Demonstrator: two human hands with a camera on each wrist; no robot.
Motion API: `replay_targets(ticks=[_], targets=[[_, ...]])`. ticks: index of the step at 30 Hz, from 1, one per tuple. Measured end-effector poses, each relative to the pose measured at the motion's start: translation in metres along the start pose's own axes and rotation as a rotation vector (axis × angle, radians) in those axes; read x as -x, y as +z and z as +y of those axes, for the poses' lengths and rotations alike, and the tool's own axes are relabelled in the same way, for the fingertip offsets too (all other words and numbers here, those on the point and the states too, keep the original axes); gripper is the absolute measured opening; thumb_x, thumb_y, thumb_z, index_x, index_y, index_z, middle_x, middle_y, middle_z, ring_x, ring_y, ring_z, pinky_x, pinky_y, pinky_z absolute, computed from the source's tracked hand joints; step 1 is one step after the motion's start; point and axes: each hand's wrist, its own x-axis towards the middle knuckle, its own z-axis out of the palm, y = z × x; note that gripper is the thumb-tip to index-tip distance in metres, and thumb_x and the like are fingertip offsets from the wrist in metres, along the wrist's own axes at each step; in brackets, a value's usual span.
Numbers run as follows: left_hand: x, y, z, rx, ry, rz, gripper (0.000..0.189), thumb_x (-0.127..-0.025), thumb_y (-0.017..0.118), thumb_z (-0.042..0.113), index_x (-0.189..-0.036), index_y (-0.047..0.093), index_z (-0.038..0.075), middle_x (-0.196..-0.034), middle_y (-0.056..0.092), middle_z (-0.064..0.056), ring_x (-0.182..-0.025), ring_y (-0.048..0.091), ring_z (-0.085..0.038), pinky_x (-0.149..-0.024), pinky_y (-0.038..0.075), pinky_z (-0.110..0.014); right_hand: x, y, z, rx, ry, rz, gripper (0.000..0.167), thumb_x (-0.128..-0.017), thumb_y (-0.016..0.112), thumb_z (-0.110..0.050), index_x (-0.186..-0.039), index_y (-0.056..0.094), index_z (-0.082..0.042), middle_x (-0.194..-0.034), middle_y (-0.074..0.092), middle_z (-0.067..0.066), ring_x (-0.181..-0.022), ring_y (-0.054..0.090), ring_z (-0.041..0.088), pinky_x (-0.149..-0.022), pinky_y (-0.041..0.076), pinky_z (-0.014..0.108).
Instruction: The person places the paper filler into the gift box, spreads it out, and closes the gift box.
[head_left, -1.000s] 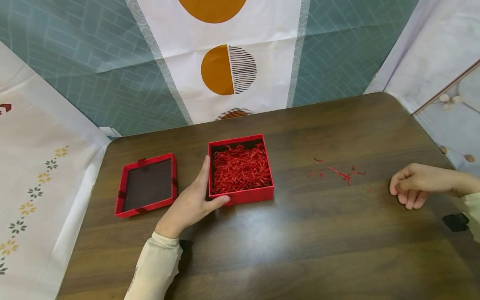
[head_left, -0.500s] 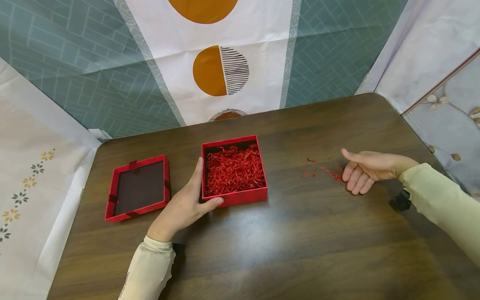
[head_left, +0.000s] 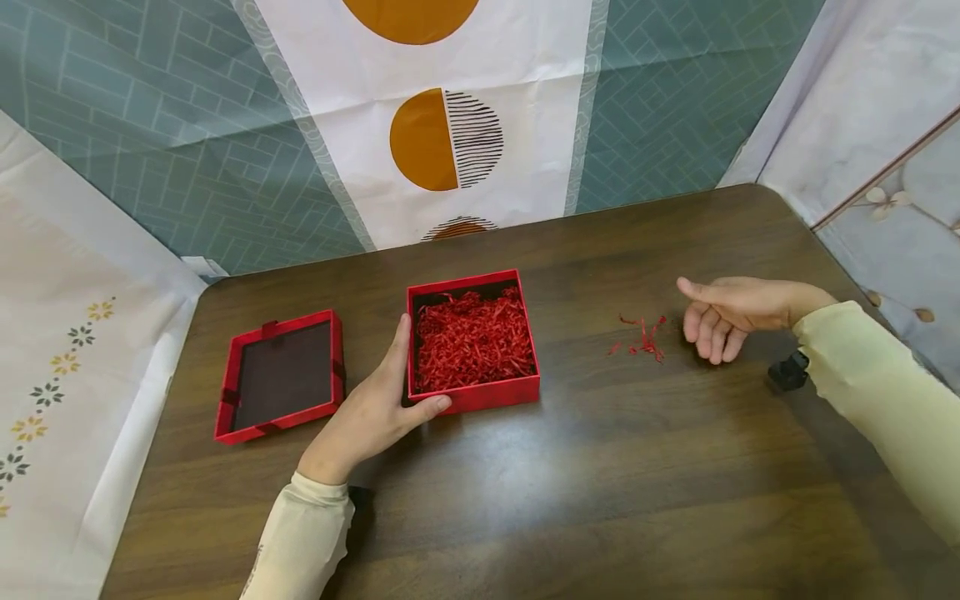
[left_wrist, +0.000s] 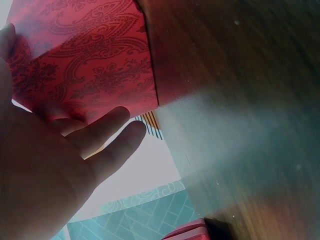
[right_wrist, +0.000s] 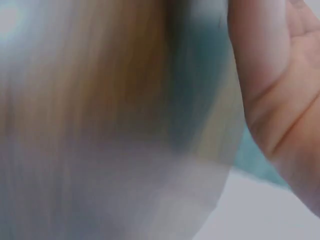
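A square red box (head_left: 476, 398) filled with red shredded paper (head_left: 472, 342) stands on the table in the head view. My left hand (head_left: 367, 421) rests against its near left corner, thumb along the front wall and straight fingers along the left side. In the left wrist view, the box's patterned red wall (left_wrist: 85, 60) lies beyond that hand's fingers (left_wrist: 120, 145). Loose red paper shreds (head_left: 647, 340) lie on the table to the right of the box. Just right of them, my right hand (head_left: 723, 317) has its thumb out and fingers loosely bent, holding nothing visible. The right wrist view is blurred.
The red box lid (head_left: 281, 375) lies left of the box, its dark inside facing up. A brown wooden table (head_left: 570, 500) carries everything. Patterned cloth (head_left: 652, 108) hangs behind the table, with more cloth at both sides.
My right hand has come in from the right edge, turned side-on, and moved left. The scattered shreds now lie closer together, nearer the box. My left hand stays at the box.
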Motion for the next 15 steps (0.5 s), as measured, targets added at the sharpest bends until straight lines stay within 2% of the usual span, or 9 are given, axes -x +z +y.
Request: replay_targets(ticks=[3,6,9,15], targets=[[0.000,0.000,0.001,0.000,0.001,0.001,0.115,-0.087,0.061,0.072,-0.159,-0.018,0.030,-0.168,-0.003,0.003,-0.148,0.025,-0.028,-0.111,0.035,-0.049,0.008,-0.013,0.007,0.038,0.118,0.073,0.083,-0.105,0.014,-0.064,-0.099,0.062,0.004,-0.085,0.068,0.019,-0.075,0.069,0.032,-0.071,0.059,0.047],[0.001,0.001,0.001,0.000,0.000,0.002,0.114,-0.087,0.060,0.072,-0.159,-0.017,0.030,-0.168,-0.003,0.002,-0.148,0.025,-0.028,-0.111,0.036,-0.049,0.003,-0.017,0.007,0.103,0.185,0.125,0.085,-0.102,0.016,-0.068,-0.094,0.062,0.003,-0.080,0.068,0.018,-0.071,0.069,0.032,-0.068,0.059,0.045],[0.002,0.000,0.000,-0.001,-0.008,0.002,0.114,-0.087,0.061,0.072,-0.160,-0.017,0.030,-0.168,-0.003,0.002,-0.147,0.027,-0.029,-0.110,0.037,-0.050,-0.011,-0.010,-0.006,0.170,0.181,0.147,0.085,-0.102,0.020,-0.070,-0.092,0.062,0.003,-0.077,0.069,0.018,-0.068,0.070,0.033,-0.065,0.059,0.045],[0.001,0.000,0.001,0.006,-0.006,0.005,0.114,-0.087,0.061,0.072,-0.159,-0.018,0.031,-0.168,-0.004,0.003,-0.148,0.026,-0.029,-0.110,0.036,-0.050,-0.037,0.015,-0.036,0.244,0.112,0.142,0.086,-0.100,0.027,-0.072,-0.087,0.066,0.004,-0.073,0.070,0.018,-0.061,0.070,0.031,-0.061,0.059,0.044]])
